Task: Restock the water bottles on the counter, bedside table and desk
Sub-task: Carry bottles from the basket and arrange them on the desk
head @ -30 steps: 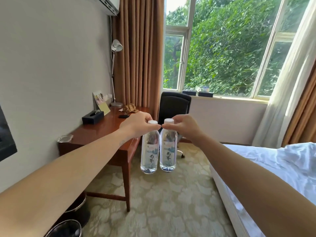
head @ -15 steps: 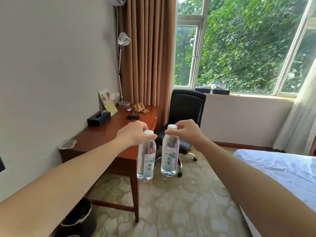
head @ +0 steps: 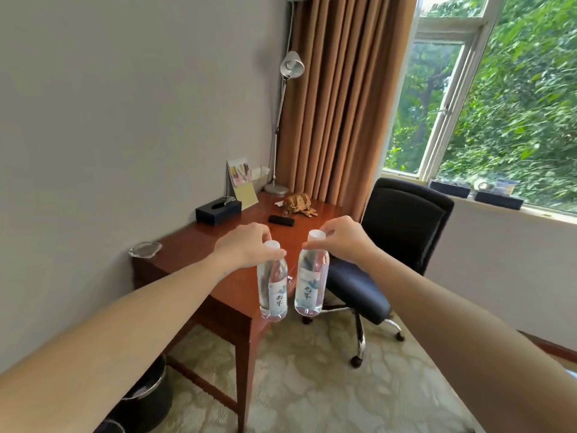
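Two clear water bottles with white caps and pale labels hang side by side in the air. My left hand [head: 246,248] pinches the neck of the left bottle [head: 273,289], which hangs in front of the front right corner of the reddish wooden desk [head: 224,245]. The right bottle [head: 310,284] is held by its neck in my right hand [head: 342,242], just off the desk's edge and over the chair seat. Both bottles are upright and almost touch each other.
On the desk stand a glass ashtray [head: 145,249], a dark tissue box [head: 218,210], a card holder [head: 242,185], a small black item [head: 281,220], a brown turtle figure [head: 298,203] and a lamp [head: 278,126]. A black office chair [head: 396,232] sits right of the desk. A bin [head: 146,398] stands beneath.
The desk and chair have come closer and larger in view as I moved toward them. Both bottles, still held by their necks, now hang at the desk's front corner.
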{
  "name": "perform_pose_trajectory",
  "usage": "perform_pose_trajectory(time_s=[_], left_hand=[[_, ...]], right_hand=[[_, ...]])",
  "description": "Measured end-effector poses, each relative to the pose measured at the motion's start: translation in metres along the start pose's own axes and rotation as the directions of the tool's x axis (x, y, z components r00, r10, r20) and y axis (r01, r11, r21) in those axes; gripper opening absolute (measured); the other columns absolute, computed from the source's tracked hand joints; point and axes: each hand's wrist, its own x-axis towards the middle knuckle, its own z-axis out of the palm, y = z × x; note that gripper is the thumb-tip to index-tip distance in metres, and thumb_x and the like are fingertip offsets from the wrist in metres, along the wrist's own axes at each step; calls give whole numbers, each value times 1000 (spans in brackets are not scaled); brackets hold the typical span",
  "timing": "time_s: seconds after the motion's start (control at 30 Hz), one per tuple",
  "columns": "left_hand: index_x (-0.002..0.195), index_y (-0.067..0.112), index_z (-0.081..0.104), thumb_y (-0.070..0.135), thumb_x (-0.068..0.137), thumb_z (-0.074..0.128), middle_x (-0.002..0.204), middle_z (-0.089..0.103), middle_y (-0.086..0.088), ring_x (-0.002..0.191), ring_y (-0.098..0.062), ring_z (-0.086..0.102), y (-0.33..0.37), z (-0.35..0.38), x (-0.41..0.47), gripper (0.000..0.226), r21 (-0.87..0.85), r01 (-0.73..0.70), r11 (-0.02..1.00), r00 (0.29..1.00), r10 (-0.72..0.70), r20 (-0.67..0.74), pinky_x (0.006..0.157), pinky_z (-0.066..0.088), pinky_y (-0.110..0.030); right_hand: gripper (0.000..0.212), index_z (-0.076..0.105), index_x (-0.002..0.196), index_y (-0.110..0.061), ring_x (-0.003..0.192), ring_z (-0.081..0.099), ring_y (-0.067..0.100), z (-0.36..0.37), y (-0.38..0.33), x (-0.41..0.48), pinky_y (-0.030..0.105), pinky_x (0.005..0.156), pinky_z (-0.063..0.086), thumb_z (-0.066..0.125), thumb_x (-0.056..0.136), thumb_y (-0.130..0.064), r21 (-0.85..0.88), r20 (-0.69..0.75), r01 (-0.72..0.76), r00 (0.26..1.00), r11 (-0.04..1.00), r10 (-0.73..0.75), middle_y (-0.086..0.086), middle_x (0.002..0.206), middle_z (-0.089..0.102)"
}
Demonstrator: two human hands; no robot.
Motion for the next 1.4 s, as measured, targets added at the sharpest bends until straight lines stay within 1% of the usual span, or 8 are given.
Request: perform_pose_trajectory(time_s=[0.3,0.4,0.57,0.77,0.83,0.97,1.27,1.4], left_hand=[[77,31,57,71,67,59,78,61,12,71,-9,61,4,22,47,41,63,168,984,985,-164,-54,62,53,-31],[78,30,60,67,71,61,79,62,10,73,-10,61,-4,24,60,38,105,210,972,978,-206,-42,66,53,-33],[80,28,60,62,74,64,81,62,8,74,-10,59,-23,26,89,35,154,257,954,966,-249,-65,57,41,-26],[77,29,58,64,70,62,78,62,9,72,-11,61,-56,35,162,36,156,251,955,968,-245,-52,59,46,-27],[76,29,60,67,66,60,77,63,10,72,-10,62,-69,34,193,39,133,241,961,970,-236,-50,63,51,-31],[78,32,59,72,64,58,80,62,13,73,-7,60,-97,32,246,42,118,235,965,972,-230,-53,67,55,-32],[77,33,54,65,71,62,77,59,14,67,-3,54,-161,34,314,34,208,237,949,971,-232,-47,52,37,-24],[78,33,56,65,71,61,74,58,15,67,-2,53,-191,40,332,33,206,299,932,954,-297,-41,54,35,-23]], right_hand=[[48,72,93,-12,78,68,17,11,58,80,41,74,60,82,67,-50,38,149,54,987,998,-59,1,84,70],[50,73,92,-14,75,66,13,26,69,105,39,70,61,81,64,-55,11,176,71,982,997,-72,-4,80,69],[56,74,93,-19,75,65,10,45,76,151,38,70,61,77,59,-64,-9,212,107,972,994,-102,-8,80,68],[58,73,104,-14,83,64,14,64,74,227,36,73,59,78,66,-58,-8,226,161,962,987,-155,-3,91,70],[58,71,106,-13,81,63,13,71,70,255,31,66,56,78,68,-56,-9,232,177,958,984,-170,-3,91,68],[51,72,100,-12,70,57,7,86,59,313,21,54,40,79,69,-52,-33,236,193,955,981,-180,-8,77,61],[49,71,102,-13,87,63,18,147,59,411,31,68,50,80,70,-48,24,275,147,950,989,-148,0,95,68],[37,68,83,-13,73,58,16,175,60,447,25,53,38,80,71,-46,46,344,144,927,988,-151,-4,73,60]])
